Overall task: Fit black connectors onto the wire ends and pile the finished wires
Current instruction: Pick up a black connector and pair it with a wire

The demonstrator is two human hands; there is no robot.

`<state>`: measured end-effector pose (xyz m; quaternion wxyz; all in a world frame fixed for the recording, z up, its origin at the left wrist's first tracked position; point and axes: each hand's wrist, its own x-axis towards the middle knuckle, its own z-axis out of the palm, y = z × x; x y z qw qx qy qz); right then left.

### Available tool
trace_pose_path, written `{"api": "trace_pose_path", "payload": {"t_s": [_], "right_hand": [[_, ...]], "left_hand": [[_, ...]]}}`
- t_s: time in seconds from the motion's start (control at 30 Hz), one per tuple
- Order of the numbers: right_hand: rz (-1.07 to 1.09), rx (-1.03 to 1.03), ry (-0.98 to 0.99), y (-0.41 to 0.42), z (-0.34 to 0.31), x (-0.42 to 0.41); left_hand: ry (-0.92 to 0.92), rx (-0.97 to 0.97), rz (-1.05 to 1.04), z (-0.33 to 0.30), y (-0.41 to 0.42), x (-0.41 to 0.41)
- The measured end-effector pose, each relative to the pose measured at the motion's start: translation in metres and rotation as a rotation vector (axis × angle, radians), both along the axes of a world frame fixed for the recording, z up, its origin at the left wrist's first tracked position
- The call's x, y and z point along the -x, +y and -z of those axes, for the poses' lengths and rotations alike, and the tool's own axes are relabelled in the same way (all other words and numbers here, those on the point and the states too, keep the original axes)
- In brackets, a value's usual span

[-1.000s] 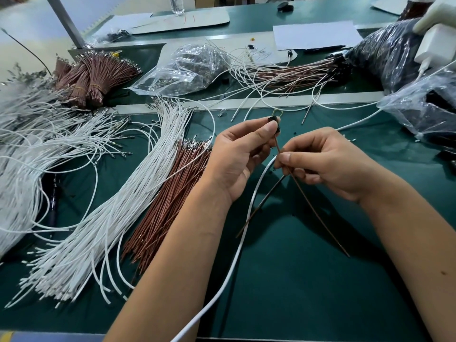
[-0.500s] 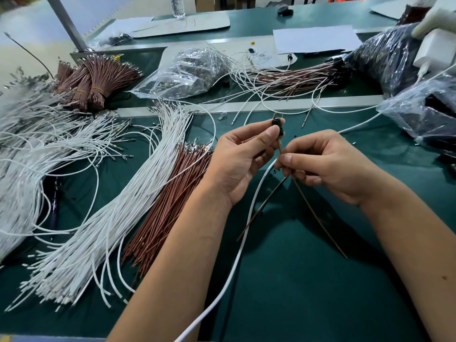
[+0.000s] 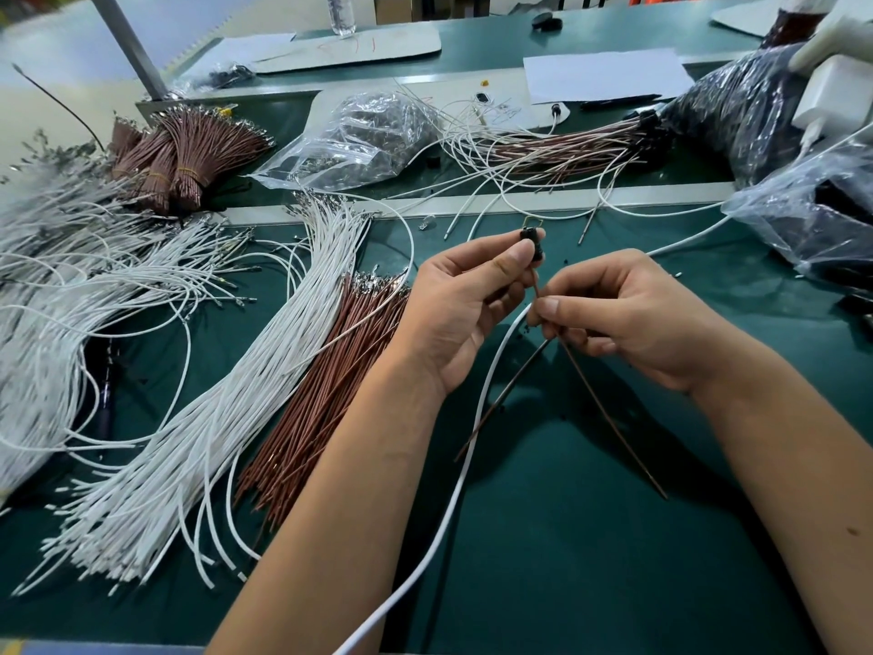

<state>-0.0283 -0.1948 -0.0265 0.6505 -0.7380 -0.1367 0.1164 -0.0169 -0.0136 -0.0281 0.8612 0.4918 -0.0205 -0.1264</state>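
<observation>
My left hand (image 3: 465, 304) pinches a small black connector (image 3: 531, 243) between thumb and fingers, held up over the green mat. My right hand (image 3: 628, 319) pinches a thin brown wire (image 3: 609, 418) just below the connector; the wire's top end runs up into it. A second brown wire (image 3: 500, 399) slants down to the left from my right fingers. Loose white wires (image 3: 198, 418) and brown wires (image 3: 326, 385) lie in bundles at the left. A pile of wires with black connectors (image 3: 567, 148) lies at the back.
A thick white cable (image 3: 453, 494) crosses the green mat (image 3: 590, 560) between my forearms. Clear plastic bags (image 3: 359, 134) and dark bags (image 3: 737, 111) sit at the back and right. Tied brown wire bundles (image 3: 189, 153) stand back left. A white charger (image 3: 831, 96) hangs at right.
Both hands have stayed almost in place; the connector and wire end sit slightly closer together, and the camera has shifted a little.
</observation>
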Motion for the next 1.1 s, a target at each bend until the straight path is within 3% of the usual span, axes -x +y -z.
{"api": "trace_pose_path", "payload": {"t_s": [0.8,1.1], "right_hand": [[-0.035,0.025,0.002,0.000,-0.001,0.000],[0.011,0.035,0.007,0.011,0.005,0.003]], "left_hand": [[0.114,0.131,-0.028,-0.002,0.003,-0.002],[0.111,0.027,-0.087,-0.008,0.006,-0.002]]}}
